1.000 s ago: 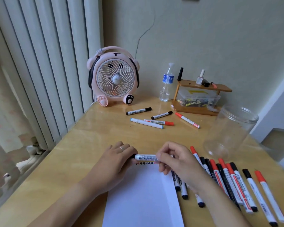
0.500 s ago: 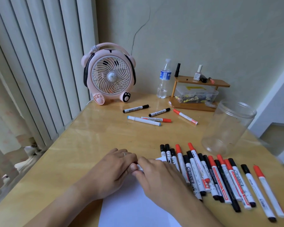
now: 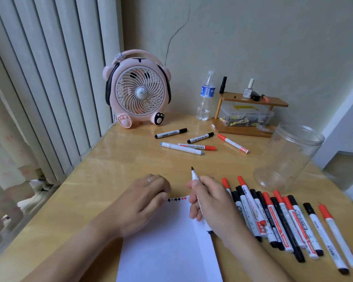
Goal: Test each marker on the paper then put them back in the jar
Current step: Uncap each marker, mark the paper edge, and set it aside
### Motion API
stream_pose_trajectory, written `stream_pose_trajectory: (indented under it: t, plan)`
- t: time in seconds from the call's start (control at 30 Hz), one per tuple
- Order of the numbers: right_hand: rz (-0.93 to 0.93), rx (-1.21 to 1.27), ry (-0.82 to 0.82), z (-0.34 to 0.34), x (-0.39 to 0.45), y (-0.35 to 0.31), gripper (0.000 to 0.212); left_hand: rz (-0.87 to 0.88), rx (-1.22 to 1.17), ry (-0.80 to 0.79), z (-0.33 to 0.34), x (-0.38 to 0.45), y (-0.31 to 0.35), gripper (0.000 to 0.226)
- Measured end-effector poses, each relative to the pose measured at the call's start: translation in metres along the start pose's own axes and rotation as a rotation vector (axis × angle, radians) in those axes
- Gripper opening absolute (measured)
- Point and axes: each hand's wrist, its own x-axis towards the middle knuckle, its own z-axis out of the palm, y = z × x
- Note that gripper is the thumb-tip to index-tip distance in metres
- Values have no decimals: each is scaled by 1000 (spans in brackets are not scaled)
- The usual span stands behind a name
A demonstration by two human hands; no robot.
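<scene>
The right hand grips an uncapped marker, tip up, over the paper's far edge; the left hand is clenched there, with bare counter beyond and the jar near the right edge.

Paper lies nearest on the table, marker row right, jar behind them, fan far left

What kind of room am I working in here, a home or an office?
Most likely a home: a small wooden table in a corner by pale vertical blinds, with a pink animal-shaped desk fan and a nail polish bottle on a little wooden shelf.
</scene>
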Motion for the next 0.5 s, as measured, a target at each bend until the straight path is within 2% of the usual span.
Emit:
stream_pose_trajectory:
  t: [0.13, 0.17, 0.23, 0.33, 0.43, 0.5]
  plan:
    - [-12, 172, 60, -5, 3, 0, 16, 66, 88, -189, 20, 0, 18, 44]
    - [-21, 201, 66, -6, 4, 1, 20, 77, 134, -207, 22, 0, 17, 49]
    - [-49, 194, 61, -7, 7, 5, 35, 62, 173, -231, 20, -1, 14, 56]
    - [-44, 196, 59, -10, 9, 4, 41, 31, 201, -251, 11, -5, 7, 63]
    - [23, 426, 26, -9, 8, 0, 51, 0, 197, -261, 6, -10, 3, 65]
    - [0, 494, 14, -6, 8, -2, 46, -14, 196, -253, 4, -10, 2, 65]
